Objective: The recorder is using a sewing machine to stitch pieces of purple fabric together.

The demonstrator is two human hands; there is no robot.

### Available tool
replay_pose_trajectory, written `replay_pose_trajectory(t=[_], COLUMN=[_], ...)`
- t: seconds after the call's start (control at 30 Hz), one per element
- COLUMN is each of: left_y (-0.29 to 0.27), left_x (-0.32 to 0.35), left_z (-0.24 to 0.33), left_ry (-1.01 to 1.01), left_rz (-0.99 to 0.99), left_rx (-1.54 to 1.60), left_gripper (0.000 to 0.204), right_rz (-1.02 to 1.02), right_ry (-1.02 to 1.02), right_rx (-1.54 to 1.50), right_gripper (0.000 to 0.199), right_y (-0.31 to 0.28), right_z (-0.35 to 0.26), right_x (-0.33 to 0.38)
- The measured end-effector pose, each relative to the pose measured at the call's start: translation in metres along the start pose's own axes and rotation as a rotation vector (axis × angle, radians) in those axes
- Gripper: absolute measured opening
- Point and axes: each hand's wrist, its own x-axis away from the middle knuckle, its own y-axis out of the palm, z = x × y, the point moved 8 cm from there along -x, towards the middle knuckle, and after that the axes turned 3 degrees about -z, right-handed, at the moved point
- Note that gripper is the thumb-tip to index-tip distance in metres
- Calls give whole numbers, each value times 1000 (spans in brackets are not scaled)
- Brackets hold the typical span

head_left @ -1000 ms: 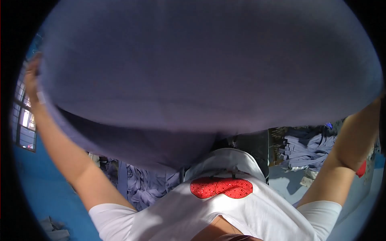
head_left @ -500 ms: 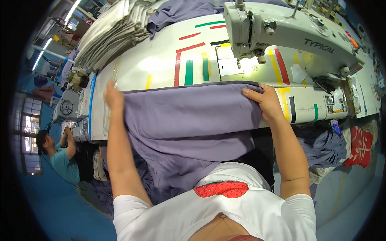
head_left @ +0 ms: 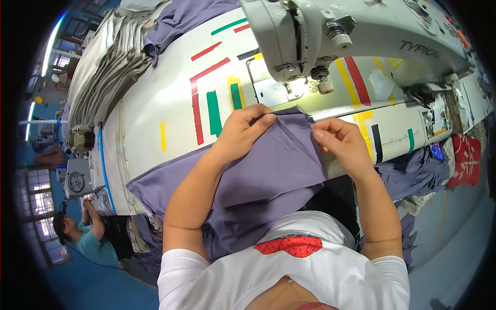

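A purple-grey piece of fabric lies over the front of the sewing table and hangs down into my lap. My left hand grips its upper edge, thumb on top and fingers curled. Close by on the right, my right hand pinches at the frayed corner of the same cloth, thumb against forefinger. Just beyond both hands stands the white sewing machine, its needle area above the metal plate. The cloth lies on the near side of that plate, not under the needle.
Stacked pale cloth pieces and more purple fabric lie at the far left. Coloured tape strips mark the white tabletop. Purple cloth and a red cloth hang at the right. A co-worker sits at the left.
My left hand has moved right along the cloth's edge, from its far left end to near the right corner. The left end of the cloth has dropped toward me.
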Motion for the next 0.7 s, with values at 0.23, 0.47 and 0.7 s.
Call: replay_pose_trajectory(t=[0.23,0.47,0.7], left_y=[-1,-4,-2], left_x=[5,8,14], left_z=[-6,13,23], left_ry=[34,237,330], left_rz=[22,236,294], left_rx=[0,-323,-424], left_gripper=[15,12,8], right_rz=[-66,-64,-22], right_ry=[-57,-57,-102], right_rx=[96,226,562], right_gripper=[12,13,18], right_y=[5,14,22], right_z=[-3,-9,-17], right_x=[-6,-5,-21])
